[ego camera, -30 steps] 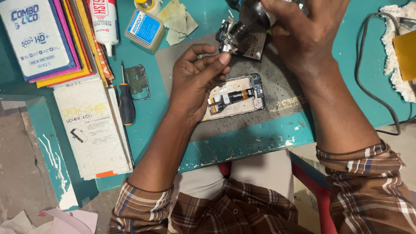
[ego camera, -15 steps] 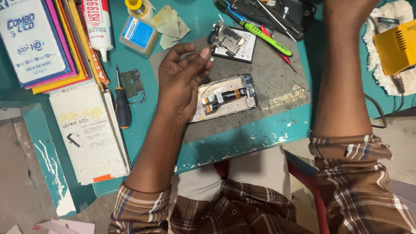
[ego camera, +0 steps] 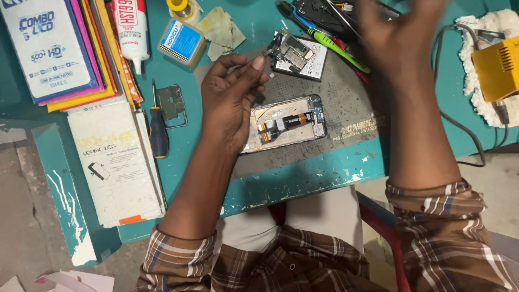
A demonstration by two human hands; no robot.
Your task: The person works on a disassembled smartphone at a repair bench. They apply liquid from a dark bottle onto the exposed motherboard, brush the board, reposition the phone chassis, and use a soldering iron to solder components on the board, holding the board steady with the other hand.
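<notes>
Pinching something small between thumb and forefinger, left hand (ego camera: 232,100) hovers over the opened phone (ego camera: 286,124) on the table (ego camera: 303,173) — back cover off, ribbon cables exposed. Right hand (ego camera: 400,38), spread and blurred, hangs above the tools (ego camera: 324,38). Circuit board (ego camera: 294,54) sits apart — reassembly outstanding.

A: Worktop (ego camera: 324,173) is teal-painted, front edge chipped, pale patches showing through.
B: Surface cover?
A: Grey mat (ego camera: 346,108) in the middle, worn and smudged.
B: Floor?
A: Bare grey concrete floor (ego camera: 21,216) at left, paper scraps (ego camera: 70,281) at the bottom corner. A teal board (ego camera: 65,189) leans beside the worktop.
B: Light?
A: Even, soft shadows.
</notes>
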